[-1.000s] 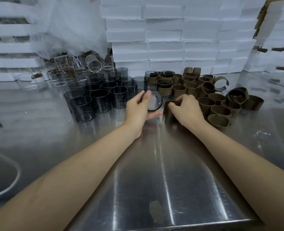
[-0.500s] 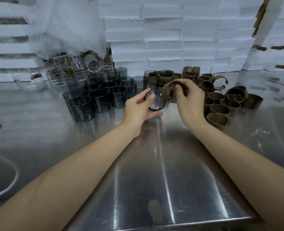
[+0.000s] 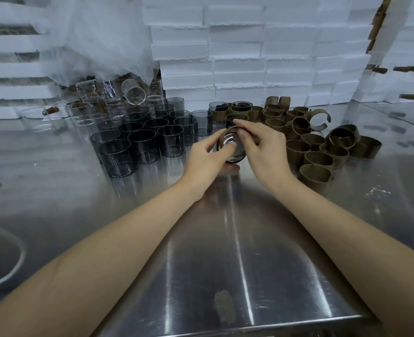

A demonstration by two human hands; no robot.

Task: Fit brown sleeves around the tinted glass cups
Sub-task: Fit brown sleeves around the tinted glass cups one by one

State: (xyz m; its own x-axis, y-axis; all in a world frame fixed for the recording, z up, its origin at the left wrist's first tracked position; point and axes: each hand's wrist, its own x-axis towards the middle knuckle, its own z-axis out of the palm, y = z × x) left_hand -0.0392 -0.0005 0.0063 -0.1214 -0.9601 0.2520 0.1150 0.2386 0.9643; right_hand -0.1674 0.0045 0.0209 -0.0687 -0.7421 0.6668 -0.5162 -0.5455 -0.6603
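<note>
Clear glasses (image 3: 87, 113): far left at the back of your desk (image 3: 225, 239); probably no part of this job.
Bare tinted cups (image 3: 142, 139): a dense cluster stands upright left of your hands, none sleeved. This is the bulk of what is left.
Left hand (image 3: 204, 158): your fingers curl round the tinted cup (image 3: 231, 145) and hold it off the desk, tipped so its base faces you.
Tinted cup look: short, smoky grey, see-through, with a bright glare on the base.
Brown sleeve (image 3: 226, 131): a dull brown band at the cup's upper edge; how far it wraps round is hidden by your fingers.
Right hand (image 3: 266, 147): your fingers pinch the sleeve against the cup.
Sleeved cups (image 3: 241, 110): a few stand just behind your hands, apparently finished.
Loose sleeves (image 3: 322, 152): a large heap on the right, some sprung open.
Progress: early, judging by the piles; this cup is mid-fitting.
</note>
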